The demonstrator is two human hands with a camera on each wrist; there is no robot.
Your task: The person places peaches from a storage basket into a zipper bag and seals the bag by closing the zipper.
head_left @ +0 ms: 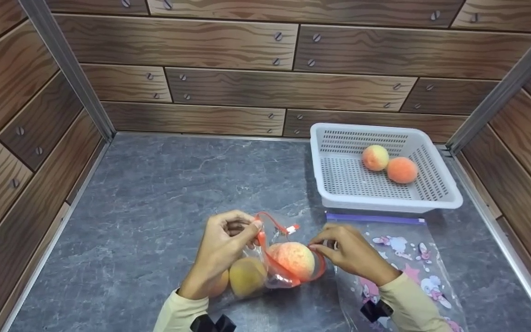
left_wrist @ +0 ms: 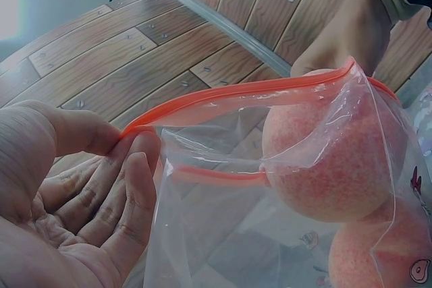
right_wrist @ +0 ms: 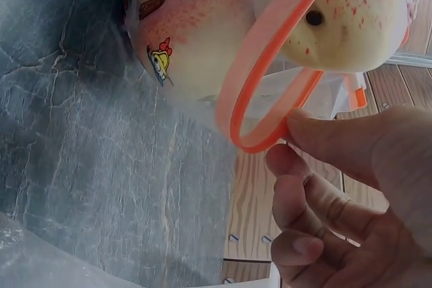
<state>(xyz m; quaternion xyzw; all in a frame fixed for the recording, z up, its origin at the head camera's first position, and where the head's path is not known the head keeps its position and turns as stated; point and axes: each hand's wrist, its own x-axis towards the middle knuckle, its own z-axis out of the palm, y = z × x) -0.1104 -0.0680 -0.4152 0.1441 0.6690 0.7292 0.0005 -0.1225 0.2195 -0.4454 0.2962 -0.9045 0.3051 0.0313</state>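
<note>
On the desk (head_left: 155, 184), the left hand (head_left: 221, 244) pinched the orange rim of one bag (head_left: 265, 263) holding three peaches (head_left: 295, 259); the right hand (head_left: 351, 253) pinched its other side. A second bag (head_left: 404, 258) lay flat rightward. Behind, one basket (head_left: 339, 184) held two peaches.

You've got a clear zip bag (head_left: 265, 263) w/ orange seal, mouth pulled open, lying on the table; three peaches inside, top peach (head_left: 295, 259) at the mouth.

left hand (head_left: 221, 244) pinching, right hand (head_left: 351, 253) pinching
</note>
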